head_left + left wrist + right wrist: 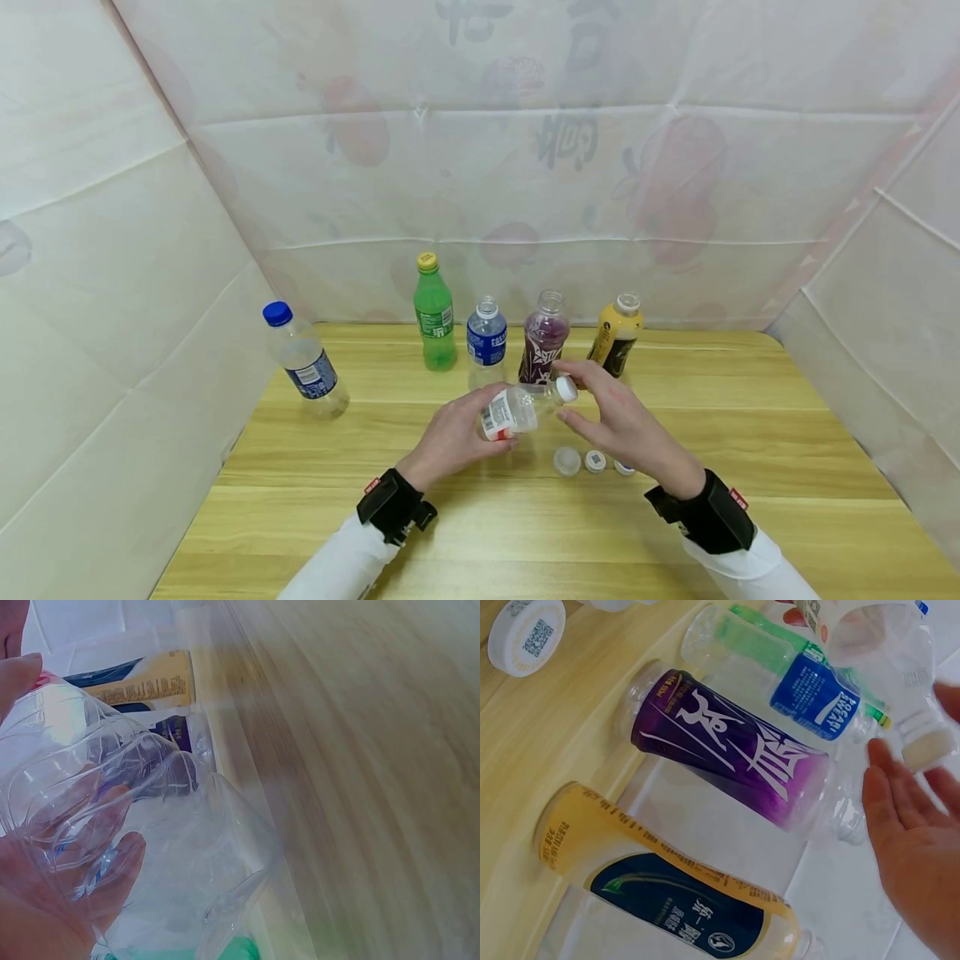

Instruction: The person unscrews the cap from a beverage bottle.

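Note:
My left hand [459, 433] grips a clear plastic bottle [517, 408] with a white label, tilted so its neck points right and away from me. Its white cap [567, 389] is on the neck. My right hand [618, 417] is beside that cap, thumb and fingers spread around it with small gaps showing. In the left wrist view, the clear bottle [172, 847] fills the left part, with my left fingers [120, 840] seen through it. From the right wrist, my right hand [915, 840] appears with its fingertips close to the white cap [928, 750].
Behind stand a green bottle [435, 321] with a yellow cap, and uncapped blue-label [487, 342], purple [545, 333] and yellow [617, 333] bottles. A blue-capped bottle [311, 371] stands left. Three loose caps [595, 461] lie below my right hand. Pale cloth walls [480, 192] enclose the table.

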Motion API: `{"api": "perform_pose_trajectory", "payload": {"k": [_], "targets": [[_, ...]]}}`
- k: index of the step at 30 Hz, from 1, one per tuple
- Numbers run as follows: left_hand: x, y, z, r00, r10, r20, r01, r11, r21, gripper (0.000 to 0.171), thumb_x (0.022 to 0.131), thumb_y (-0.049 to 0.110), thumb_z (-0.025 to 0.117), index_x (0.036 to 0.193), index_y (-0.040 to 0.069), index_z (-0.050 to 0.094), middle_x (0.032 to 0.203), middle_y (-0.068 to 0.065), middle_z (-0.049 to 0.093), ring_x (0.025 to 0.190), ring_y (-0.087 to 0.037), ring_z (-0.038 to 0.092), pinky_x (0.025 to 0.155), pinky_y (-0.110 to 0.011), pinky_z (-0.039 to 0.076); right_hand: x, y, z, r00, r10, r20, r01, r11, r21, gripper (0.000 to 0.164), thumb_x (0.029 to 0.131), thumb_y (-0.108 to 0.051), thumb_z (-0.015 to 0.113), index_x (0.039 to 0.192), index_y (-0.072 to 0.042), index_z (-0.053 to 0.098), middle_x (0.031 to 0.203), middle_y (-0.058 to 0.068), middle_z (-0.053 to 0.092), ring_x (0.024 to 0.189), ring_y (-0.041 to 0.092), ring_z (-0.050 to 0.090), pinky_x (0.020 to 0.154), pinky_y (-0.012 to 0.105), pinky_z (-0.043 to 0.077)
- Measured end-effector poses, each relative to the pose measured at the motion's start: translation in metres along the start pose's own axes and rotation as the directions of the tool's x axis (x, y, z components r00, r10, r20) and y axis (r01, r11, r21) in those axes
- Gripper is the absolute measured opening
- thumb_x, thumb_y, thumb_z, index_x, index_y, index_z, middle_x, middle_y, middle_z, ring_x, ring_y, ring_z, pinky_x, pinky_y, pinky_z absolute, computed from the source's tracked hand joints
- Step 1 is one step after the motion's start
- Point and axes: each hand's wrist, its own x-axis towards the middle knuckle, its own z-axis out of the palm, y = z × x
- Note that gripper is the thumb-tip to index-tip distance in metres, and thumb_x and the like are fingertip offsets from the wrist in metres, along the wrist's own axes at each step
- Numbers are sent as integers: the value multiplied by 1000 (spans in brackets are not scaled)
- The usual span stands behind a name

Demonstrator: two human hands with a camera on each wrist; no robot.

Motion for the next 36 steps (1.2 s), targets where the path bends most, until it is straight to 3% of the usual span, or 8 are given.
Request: {"api": "perform_pose_trajectory", "payload": {"k": [3, 6, 9, 12, 18, 26, 36], "targets": [[1, 1, 0, 1000, 2, 3, -2, 1000, -5, 79, 80, 36, 90, 148, 18, 54, 125, -4, 70, 96, -15, 65, 80, -34, 55, 0, -2, 1, 993, 119, 15, -119, 993, -5, 71, 91, -20, 81, 148, 3, 46, 137, 19, 59, 114, 29, 62, 94, 50, 55], [1, 2, 0, 1000, 5, 6, -5, 1000, -11, 79, 80, 35, 90, 148, 19, 55, 126, -4, 70, 97, -15, 65, 81, -34, 55, 0, -5, 3, 980, 198, -14, -199, 979, -49, 58, 98, -31, 73, 143, 1, 53, 114, 9, 67, 96, 20, 63, 79, 39, 56], [1, 3, 0, 1000, 12, 5, -12, 1000, -7, 79, 80, 34, 91, 148, 19, 54, 125, -4, 70, 96, -14, 65, 80, -33, 55, 2, -5, 4, 976, 205, -68, -210, 975, -78, 38, 103, -30, 66, 128, -1, 64, 88, -3, 63, 76, 10, 56, 63, 28, 48], [1, 3, 1, 1000, 18, 0, -18, 1000, -3, 79, 80, 34, 91, 148, 19, 54, 125, -4, 70, 95, -14, 65, 79, -32, 55, 3, -5, 5, 979, 181, -94, -188, 980, -68, 24, 103, -22, 67, 116, -2, 68, 79, -9, 58, 68, 6, 50, 57, 24, 42], [1, 2, 1, 1000, 18, -1, -18, 1000, -2, 78, 80, 35, 90, 148, 19, 54, 125, -4, 70, 95, -15, 65, 78, -32, 55, 1, -3, 4, 990, 118, -82, -121, 992, -30, 21, 100, -12, 69, 118, -1, 67, 90, -5, 63, 77, 8, 55, 65, 27, 51], [0, 3, 0, 1000, 6, 0, -6, 1000, -2, 79, 80, 35, 90, 148, 19, 54, 123, -4, 71, 95, -15, 66, 79, -32, 55, -3, 1, 1, 995, -22, -98, 15, 998, -69, 38, 93, -4, 75, 129, 0, 63, 111, 6, 66, 96, 15, 61, 77, 36, 56], [0, 3, -1, 1000, 3, -3, -3, 1000, 2, 79, 79, 34, 91, 147, 20, 55, 123, -4, 71, 95, -16, 66, 79, -33, 55, -8, 2, -6, 993, -12, -122, 5, 998, -62, 49, 86, 4, 79, 131, 4, 59, 117, 12, 66, 103, 25, 67, 85, 45, 59]]}}
